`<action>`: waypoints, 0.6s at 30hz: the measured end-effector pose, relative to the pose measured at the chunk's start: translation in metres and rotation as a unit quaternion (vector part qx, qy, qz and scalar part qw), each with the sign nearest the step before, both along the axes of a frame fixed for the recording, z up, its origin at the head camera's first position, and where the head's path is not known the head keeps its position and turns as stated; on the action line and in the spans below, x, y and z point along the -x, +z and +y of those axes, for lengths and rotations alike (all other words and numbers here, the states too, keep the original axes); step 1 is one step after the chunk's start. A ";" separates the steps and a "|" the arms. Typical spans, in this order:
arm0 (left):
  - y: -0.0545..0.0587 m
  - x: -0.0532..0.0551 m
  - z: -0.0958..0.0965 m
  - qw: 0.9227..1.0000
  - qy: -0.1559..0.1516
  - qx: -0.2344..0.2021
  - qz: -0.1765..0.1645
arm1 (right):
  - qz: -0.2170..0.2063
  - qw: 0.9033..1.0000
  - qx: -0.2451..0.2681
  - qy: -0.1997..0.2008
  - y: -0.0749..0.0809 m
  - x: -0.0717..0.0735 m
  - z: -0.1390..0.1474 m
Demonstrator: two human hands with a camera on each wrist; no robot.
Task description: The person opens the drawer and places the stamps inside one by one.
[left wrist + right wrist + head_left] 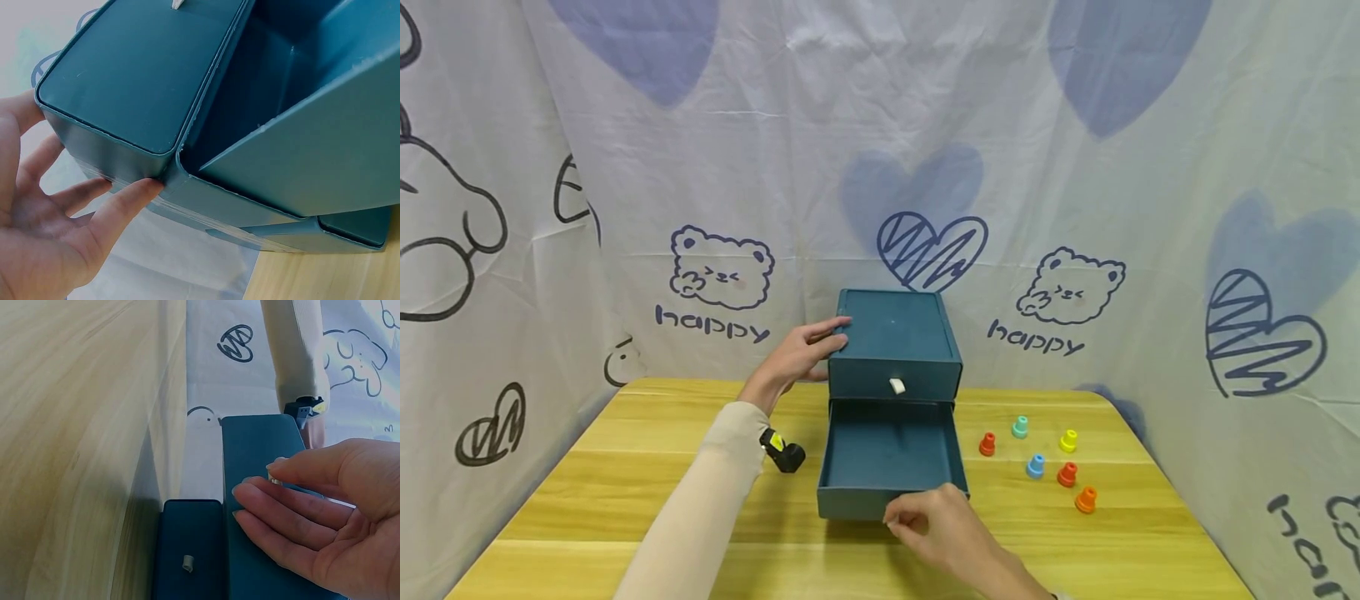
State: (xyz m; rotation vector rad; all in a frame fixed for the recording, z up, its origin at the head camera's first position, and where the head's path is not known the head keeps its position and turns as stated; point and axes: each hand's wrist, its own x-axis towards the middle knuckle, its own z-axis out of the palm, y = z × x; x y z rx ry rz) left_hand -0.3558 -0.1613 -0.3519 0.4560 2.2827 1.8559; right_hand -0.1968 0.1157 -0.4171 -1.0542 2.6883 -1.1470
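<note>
A dark teal drawer cabinet (pixel 891 325) stands on the table, one drawer (pixel 887 446) pulled out under the top one, with nothing visible inside. My left hand (pixel 801 354) steadies the cabinet's left side, its fingers spread and the fingertips touching the wall near the top edge. At the front of the pulled-out drawer, my right hand (pixel 943 529) pinches a small white knob (pixel 274 479) between thumb and index finger; the other fingers are bent loosely beside it. The top drawer's white knob (pixel 897 386) is free, as is the lower drawer's knob (pixel 188 563) in the right wrist view.
Several small coloured cone-shaped pieces, among them a yellow one (pixel 1068 442) and an orange one (pixel 1086 500), stand on the wooden table (pixel 760 533) right of the cabinet. A printed cloth (pixel 820 167) hangs behind. A black device (pixel 784 454) is strapped at my left wrist.
</note>
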 end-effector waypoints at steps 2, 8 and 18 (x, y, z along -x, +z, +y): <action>0.000 0.000 0.000 1.000 0.000 0.001 0.000 | 0.000 1.000 0.000 0.001 0.000 0.000 0.001; 0.001 0.000 0.000 1.000 0.000 -0.010 -0.005 | 0.004 1.000 0.002 0.004 0.000 -0.001 0.001; 0.000 0.000 0.000 1.000 -0.001 -0.002 0.000 | -0.022 1.000 -0.011 0.013 0.003 -0.001 0.003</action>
